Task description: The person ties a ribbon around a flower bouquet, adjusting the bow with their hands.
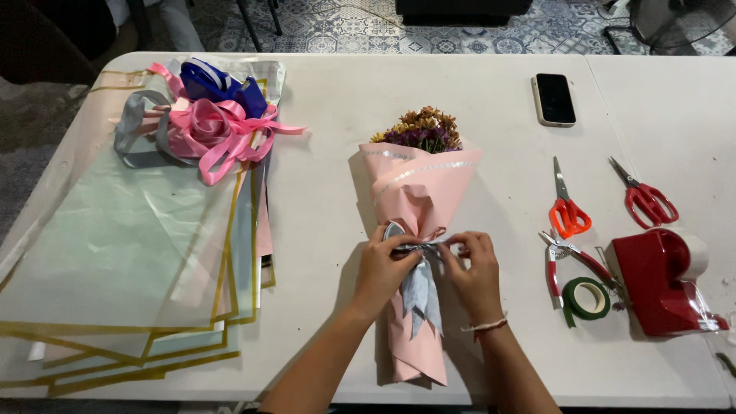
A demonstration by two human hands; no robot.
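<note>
Left hand (pixel 381 264) and right hand (pixel 474 268) fingers pinched closed on grey ribbon (pixel 420 287) at neck of pink bouquet (pixel 418 192) on white table (pixel 322 192)

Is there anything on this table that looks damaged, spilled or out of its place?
Nothing stands out. The pink bouquet lies flat under both hands, left hand and right hand at its grey ribbon. Scissors, tape dispenser and wrapping sheets lie in order.

A smartphone (pixel 553 99) lies at about one o'clock on the white table (pixel 337 100), a rounded rectangle with a dark, blank screen (pale casing around it).
</note>
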